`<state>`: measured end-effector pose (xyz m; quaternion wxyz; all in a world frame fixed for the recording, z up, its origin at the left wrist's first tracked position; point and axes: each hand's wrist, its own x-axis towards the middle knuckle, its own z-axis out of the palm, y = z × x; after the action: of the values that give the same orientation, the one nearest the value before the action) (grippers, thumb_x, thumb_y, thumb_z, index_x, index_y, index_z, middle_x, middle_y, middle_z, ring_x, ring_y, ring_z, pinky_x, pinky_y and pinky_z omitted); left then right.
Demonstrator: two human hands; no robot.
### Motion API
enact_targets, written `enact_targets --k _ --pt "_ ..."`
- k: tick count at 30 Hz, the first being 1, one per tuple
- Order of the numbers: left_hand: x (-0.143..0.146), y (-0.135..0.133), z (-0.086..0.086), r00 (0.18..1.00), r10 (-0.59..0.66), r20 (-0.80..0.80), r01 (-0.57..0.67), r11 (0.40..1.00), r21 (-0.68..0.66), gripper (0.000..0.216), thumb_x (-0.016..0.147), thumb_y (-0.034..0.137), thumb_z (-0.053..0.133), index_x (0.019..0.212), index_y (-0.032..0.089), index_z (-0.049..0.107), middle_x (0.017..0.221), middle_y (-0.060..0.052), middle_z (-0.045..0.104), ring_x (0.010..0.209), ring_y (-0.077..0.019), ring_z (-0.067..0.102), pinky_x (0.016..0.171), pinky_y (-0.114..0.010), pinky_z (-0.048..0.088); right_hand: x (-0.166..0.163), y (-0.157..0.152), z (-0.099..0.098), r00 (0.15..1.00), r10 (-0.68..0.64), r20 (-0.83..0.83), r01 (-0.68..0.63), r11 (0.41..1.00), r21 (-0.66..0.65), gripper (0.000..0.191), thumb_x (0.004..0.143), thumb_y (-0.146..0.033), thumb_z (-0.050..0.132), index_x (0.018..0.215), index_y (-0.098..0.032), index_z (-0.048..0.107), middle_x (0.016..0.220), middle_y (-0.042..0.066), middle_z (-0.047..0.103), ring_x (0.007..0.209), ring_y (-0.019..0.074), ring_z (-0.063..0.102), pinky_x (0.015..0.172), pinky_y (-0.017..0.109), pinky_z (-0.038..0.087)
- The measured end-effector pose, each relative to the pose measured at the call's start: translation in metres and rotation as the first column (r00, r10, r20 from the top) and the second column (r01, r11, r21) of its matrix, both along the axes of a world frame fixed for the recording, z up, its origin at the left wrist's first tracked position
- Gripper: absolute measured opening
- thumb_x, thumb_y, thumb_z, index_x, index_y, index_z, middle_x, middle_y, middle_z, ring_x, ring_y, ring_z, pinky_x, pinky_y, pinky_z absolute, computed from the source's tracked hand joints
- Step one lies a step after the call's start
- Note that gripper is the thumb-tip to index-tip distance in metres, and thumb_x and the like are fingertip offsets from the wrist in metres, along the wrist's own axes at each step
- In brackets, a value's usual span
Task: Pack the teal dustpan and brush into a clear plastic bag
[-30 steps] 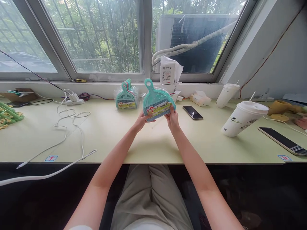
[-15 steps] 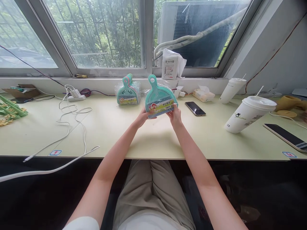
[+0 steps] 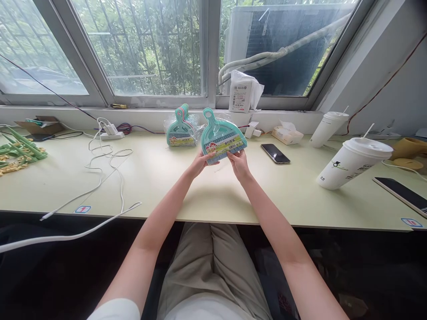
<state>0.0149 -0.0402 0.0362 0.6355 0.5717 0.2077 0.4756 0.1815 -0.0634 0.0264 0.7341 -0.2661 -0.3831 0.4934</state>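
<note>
A teal mini dustpan-and-brush set (image 3: 221, 135) in clear wrap, with a yellow label across it, is held above the pale green table (image 3: 216, 195), handle pointing up. My left hand (image 3: 199, 162) grips its lower left edge. My right hand (image 3: 237, 162) pinches the lower right edge near the label. Just behind on the table stands a stack of the same wrapped sets (image 3: 180, 130) in teal and pink.
White cables (image 3: 106, 173) and a charger trail over the left side. A dark phone (image 3: 275, 153), a tissue pack (image 3: 286, 134), two lidded paper cups (image 3: 353, 162), a second phone (image 3: 402, 193) and green clips (image 3: 20, 151) lie around. A white package (image 3: 244, 91) sits on the window sill.
The held set has shifted slightly; my right hand has slid left along its lower edge. The view has drifted a little too.
</note>
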Motion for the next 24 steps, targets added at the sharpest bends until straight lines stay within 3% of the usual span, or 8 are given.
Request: enact_targets --k 20,24 --pt "0.003 -0.003 0.001 0.999 0.01 0.032 -0.009 1.0 -0.022 0.052 0.075 0.03 0.072 0.122 0.02 0.054 0.131 -0.012 0.058 0.118 -0.0334 0.057 0.095 -0.054 0.05 0.005 -0.005 0.007 0.999 0.009 0.034 -0.009 1.0 0.02 0.044 0.069 -0.013 0.067 0.11 -0.024 0.055 0.104 0.0 0.067 0.106 0.0168 0.062 0.099 0.037 0.051" --pt "0.003 -0.004 0.002 0.998 0.031 0.063 -0.029 0.999 -0.042 0.049 0.075 0.031 0.073 0.119 0.018 0.056 0.127 -0.012 0.06 0.116 -0.0335 0.058 0.095 -0.054 0.05 0.004 -0.011 0.013 0.998 0.059 0.029 -0.061 0.996 0.06 0.044 0.07 -0.012 0.066 0.11 -0.025 0.056 0.102 -0.001 0.067 0.106 0.0165 0.062 0.101 0.036 0.05"
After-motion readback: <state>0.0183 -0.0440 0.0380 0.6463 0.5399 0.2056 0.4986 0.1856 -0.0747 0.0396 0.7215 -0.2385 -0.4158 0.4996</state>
